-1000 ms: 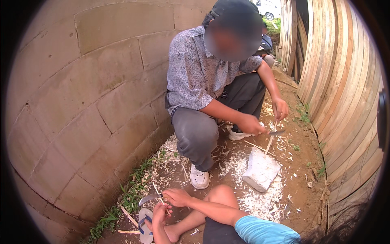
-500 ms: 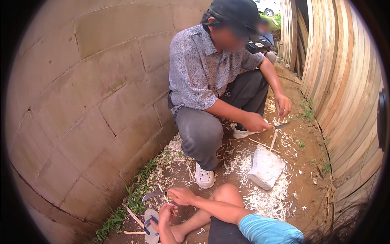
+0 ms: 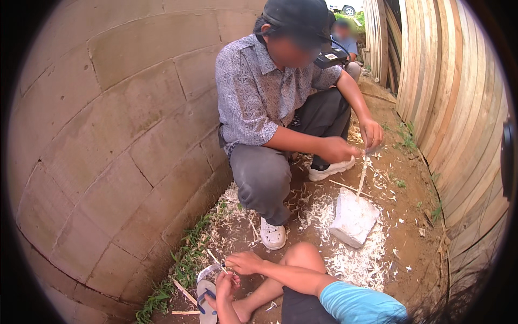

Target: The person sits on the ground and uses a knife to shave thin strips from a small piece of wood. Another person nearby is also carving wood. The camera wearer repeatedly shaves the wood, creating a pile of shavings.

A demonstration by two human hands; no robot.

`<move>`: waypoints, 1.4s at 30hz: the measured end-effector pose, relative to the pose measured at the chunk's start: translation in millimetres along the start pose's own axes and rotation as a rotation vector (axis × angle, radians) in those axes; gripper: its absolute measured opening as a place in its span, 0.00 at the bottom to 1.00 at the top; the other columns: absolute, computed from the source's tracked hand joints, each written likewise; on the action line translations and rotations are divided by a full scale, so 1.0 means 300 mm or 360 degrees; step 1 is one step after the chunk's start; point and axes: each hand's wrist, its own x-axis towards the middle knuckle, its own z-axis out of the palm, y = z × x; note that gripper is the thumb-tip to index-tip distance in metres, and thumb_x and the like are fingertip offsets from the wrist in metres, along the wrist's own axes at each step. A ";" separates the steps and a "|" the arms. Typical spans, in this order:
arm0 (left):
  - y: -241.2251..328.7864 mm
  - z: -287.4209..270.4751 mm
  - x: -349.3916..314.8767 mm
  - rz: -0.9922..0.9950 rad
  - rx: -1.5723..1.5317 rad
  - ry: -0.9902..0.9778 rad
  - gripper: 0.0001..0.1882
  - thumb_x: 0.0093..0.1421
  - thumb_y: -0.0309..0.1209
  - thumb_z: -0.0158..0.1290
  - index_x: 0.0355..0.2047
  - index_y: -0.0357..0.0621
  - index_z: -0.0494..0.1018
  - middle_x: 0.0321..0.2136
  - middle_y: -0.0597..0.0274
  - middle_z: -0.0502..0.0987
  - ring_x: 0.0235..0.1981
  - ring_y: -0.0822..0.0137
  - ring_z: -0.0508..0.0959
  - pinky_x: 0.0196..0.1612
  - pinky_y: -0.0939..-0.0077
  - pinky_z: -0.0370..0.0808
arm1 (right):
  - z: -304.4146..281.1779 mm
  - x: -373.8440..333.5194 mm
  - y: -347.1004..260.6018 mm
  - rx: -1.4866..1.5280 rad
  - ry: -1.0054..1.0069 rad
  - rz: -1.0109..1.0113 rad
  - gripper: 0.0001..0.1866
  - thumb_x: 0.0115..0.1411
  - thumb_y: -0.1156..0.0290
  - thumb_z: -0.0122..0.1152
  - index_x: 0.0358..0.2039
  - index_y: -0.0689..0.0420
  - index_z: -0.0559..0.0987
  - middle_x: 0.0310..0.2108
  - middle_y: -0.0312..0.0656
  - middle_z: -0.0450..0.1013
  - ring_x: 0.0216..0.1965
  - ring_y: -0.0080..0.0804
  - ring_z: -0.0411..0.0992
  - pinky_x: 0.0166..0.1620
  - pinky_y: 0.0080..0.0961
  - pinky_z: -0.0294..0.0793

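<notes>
At the lower left, my right hand (image 3: 244, 263) is closed round the handle of a knife (image 3: 207, 271), whose curved blade points left and down. Just below it, my left hand (image 3: 227, 284) has its fingers closed on a thin pale wooden stick (image 3: 213, 256). The stick's upper end sticks out past the blade; its lower part is hidden by the fingers. Blade and stick cross close together, but contact cannot be made out. Beneath my hands are my bare foot (image 3: 242, 311) and a grey flip-flop (image 3: 207, 304) with blue straps.
Opposite, a person (image 3: 270, 97) squats, knife at a stick (image 3: 362, 178) whose foot meets a pale stone block (image 3: 353, 218). White shavings (image 3: 356, 267) litter the soil. A block wall (image 3: 118, 140) bounds the left, a plank fence (image 3: 458, 108) the right. Another person (image 3: 345, 40) sits far behind.
The knife in my right hand has swung from nearly level to slanting downward. My left hand has risen a little. The person opposite has shifted their knife upward along the stick. The view has moved slightly.
</notes>
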 end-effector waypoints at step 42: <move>-0.015 0.007 -0.005 0.0015 0.0279 0.0020 0.10 0.68 0.32 0.40 0.44 0.44 0.69 0.28 0.65 0.77 0.23 0.74 0.74 0.23 0.78 0.71 | 0.000 -0.022 0.005 -0.0113 -0.0203 -0.0111 0.12 0.53 0.63 0.57 0.39 0.47 0.74 0.32 0.41 0.75 0.33 0.48 0.76 0.32 0.44 0.76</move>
